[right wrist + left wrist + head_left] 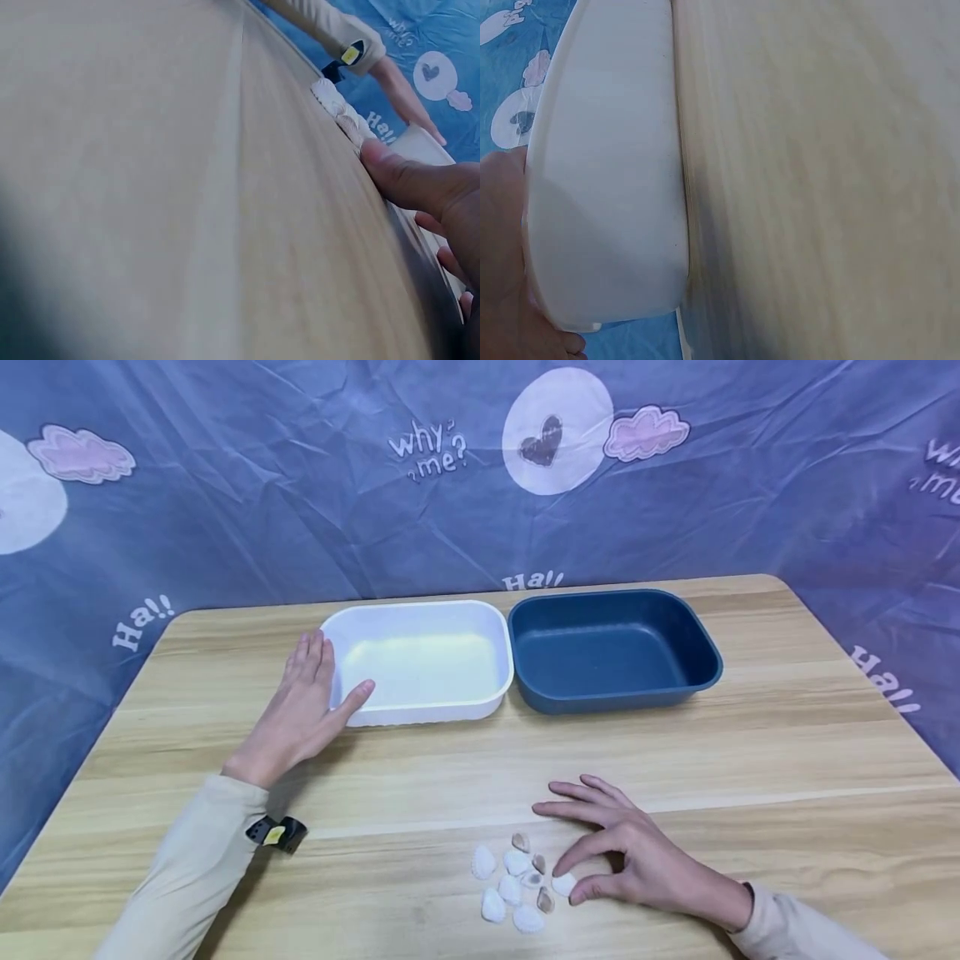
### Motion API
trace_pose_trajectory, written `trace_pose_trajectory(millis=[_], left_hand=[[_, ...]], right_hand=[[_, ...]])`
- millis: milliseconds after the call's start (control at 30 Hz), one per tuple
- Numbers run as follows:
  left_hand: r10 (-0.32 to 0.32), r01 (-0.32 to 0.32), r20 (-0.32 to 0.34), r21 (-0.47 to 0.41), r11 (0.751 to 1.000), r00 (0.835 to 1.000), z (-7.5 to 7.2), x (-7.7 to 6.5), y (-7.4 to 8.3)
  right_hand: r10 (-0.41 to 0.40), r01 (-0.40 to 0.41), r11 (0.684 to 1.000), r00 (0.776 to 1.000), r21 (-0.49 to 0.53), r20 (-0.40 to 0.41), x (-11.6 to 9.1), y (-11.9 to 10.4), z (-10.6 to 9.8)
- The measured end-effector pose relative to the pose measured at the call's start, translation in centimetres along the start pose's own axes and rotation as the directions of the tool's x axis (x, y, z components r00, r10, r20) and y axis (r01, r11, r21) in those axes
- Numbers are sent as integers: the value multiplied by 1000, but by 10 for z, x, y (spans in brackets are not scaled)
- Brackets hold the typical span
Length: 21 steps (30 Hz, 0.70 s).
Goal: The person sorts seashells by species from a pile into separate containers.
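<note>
White tub [420, 664] and blue tub [611, 647] side by side on desk [750, 760], nothing inside. Left hand [303, 710] flat, fingers straight, touching white tub. Right hand [622, 856] pinching one shell [562, 883] from shell pile [513, 885].

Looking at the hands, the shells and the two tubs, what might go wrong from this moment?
1. The right hand pinches one shell at the edge of the shell pile; its fingers may knock neighbouring shells apart.
2. The shell is small and held only at the fingertips, so it may slip.
3. The left hand only rests against the white tub, which touches the blue tub; a push might shift both.
</note>
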<state>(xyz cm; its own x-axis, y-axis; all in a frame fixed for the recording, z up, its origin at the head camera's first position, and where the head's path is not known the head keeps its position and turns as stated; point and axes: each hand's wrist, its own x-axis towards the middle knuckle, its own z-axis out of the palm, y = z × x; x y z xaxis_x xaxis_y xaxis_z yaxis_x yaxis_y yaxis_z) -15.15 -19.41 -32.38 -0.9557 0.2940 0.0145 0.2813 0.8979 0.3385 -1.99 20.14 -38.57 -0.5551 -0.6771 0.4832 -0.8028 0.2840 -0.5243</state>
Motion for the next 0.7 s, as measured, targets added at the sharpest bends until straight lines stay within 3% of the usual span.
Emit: trace_pose_trajectory(millis=[267, 467, 700], left_hand=[[5, -5, -20, -11, 1000, 1000, 3, 1, -1], [-2, 1, -27, -28, 1000, 1000, 3, 1, 0], [-11, 10, -27, -33, 999, 1000, 4, 2, 0]], right_hand=[[63, -63, 998, 998, 19, -15, -1, -4, 2], [128, -130, 991, 990, -34, -59, -1, -7, 5], [282, -283, 959, 959, -25, -27, -2, -10, 2]])
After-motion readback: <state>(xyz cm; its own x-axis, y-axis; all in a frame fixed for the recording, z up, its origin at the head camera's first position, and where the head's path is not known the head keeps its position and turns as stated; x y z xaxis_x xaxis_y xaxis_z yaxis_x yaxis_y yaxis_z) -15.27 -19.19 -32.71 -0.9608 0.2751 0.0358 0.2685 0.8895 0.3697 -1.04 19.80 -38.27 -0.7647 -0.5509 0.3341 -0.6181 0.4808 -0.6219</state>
